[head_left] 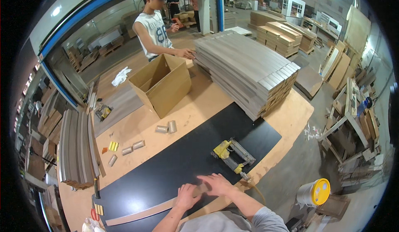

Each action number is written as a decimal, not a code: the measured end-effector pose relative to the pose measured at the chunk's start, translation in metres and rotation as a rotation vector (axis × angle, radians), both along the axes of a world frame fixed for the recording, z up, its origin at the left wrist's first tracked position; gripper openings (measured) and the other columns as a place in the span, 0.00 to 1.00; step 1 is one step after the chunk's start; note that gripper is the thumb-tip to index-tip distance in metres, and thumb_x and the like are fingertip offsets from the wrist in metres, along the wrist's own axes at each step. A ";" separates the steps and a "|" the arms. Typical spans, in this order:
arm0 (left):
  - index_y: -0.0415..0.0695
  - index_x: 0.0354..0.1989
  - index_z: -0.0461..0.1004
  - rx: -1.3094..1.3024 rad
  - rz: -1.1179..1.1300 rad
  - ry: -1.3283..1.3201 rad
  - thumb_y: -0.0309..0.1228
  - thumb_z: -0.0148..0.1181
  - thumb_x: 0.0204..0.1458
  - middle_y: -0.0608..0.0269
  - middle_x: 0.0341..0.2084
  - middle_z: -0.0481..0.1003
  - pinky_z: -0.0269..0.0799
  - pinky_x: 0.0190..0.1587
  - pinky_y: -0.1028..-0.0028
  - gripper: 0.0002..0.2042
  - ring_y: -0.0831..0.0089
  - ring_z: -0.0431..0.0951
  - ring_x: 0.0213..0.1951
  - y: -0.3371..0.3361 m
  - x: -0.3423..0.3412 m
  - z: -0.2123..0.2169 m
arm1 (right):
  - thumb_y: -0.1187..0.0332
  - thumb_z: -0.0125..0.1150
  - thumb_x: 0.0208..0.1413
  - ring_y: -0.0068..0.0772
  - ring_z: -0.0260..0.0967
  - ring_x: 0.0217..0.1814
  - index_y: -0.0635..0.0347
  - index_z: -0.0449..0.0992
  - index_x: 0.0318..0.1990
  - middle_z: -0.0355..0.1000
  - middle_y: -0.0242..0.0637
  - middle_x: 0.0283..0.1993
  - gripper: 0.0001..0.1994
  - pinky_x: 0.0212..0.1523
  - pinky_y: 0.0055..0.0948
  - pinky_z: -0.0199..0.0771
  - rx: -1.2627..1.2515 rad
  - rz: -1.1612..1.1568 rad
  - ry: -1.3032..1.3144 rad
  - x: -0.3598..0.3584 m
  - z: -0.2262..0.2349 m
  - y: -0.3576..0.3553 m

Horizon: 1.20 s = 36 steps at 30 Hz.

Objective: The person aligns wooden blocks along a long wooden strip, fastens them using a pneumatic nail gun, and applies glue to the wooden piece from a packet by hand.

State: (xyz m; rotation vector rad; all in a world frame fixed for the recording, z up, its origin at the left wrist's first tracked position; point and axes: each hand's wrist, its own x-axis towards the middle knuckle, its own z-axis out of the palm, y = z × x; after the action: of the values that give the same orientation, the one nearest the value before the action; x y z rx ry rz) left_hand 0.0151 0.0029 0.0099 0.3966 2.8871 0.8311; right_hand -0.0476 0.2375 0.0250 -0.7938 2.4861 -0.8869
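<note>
A long thin wooden strip point(141, 213) lies along the near edge of a black board point(178, 165). My left hand point(187, 195) grips the strip's right end. Touching the same end, my right hand point(217, 183) lies over it with fingers spread flat. Just beyond my hands on the black board rests a yellow nail gun point(232, 153). Part of the strip's end is hidden under my hands.
An open cardboard box point(160, 84) and a tall stack of grey slats point(249, 67) stand on the wooden table point(199, 103). A person in a white sleeveless shirt point(156, 30) touches the stack. Small metal blocks point(166, 128) lie around. A yellow-lidded bucket point(314, 192) sits on the floor.
</note>
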 end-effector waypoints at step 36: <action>0.44 0.55 0.80 -0.038 0.017 -0.019 0.42 0.75 0.51 0.55 0.53 0.76 0.67 0.62 0.54 0.25 0.52 0.72 0.59 0.003 -0.004 -0.001 | 0.49 0.57 0.62 0.23 0.66 0.57 0.38 0.76 0.47 0.76 0.15 0.50 0.12 0.63 0.39 0.55 -1.438 -1.627 -0.895 0.126 -0.048 0.053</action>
State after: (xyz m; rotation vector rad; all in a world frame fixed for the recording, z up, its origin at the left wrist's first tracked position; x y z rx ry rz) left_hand 0.0111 0.0056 0.0088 0.3590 2.8872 0.7775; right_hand 0.0782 0.2901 -0.0233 1.4216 0.8566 -2.6114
